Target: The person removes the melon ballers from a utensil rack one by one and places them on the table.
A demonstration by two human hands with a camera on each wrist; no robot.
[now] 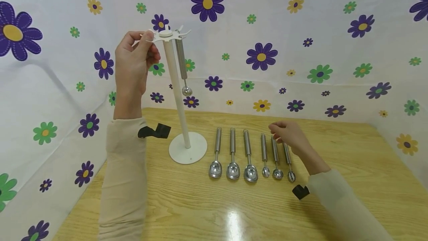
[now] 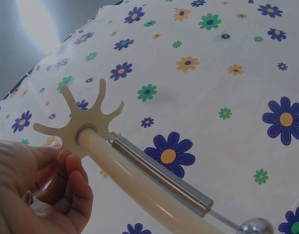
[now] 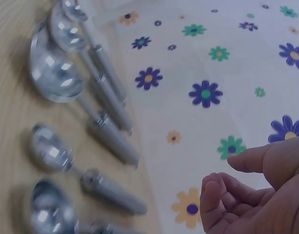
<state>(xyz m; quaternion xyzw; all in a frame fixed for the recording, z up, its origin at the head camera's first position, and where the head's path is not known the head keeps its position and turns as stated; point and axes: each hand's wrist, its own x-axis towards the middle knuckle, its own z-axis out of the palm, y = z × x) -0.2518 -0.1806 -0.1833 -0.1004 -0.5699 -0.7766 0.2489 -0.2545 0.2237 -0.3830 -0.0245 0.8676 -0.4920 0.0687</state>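
Note:
A white utensil stand (image 1: 178,96) with a round base and a hooked crown stands left of centre. My left hand (image 1: 133,60) pinches one prong of that crown between thumb and fingers. From a hook on the crown's other side hangs a small metal scoop (image 1: 182,62), bowl down. Three large metal scoops (image 1: 233,155) lie side by side on the table, handles toward the wall. To their right are three smaller scoops (image 1: 265,155) with narrower bowls. Over the handles of these smaller ones hovers my right hand (image 1: 289,135), fingers loosely bent, with nothing in it.
The wooden table (image 1: 361,181) meets a white flower-printed cloth (image 1: 284,29) at its back and sides. Black straps hang from both sleeves near the wrists. In the left wrist view, a bright light (image 2: 37,24) shows at the upper left.

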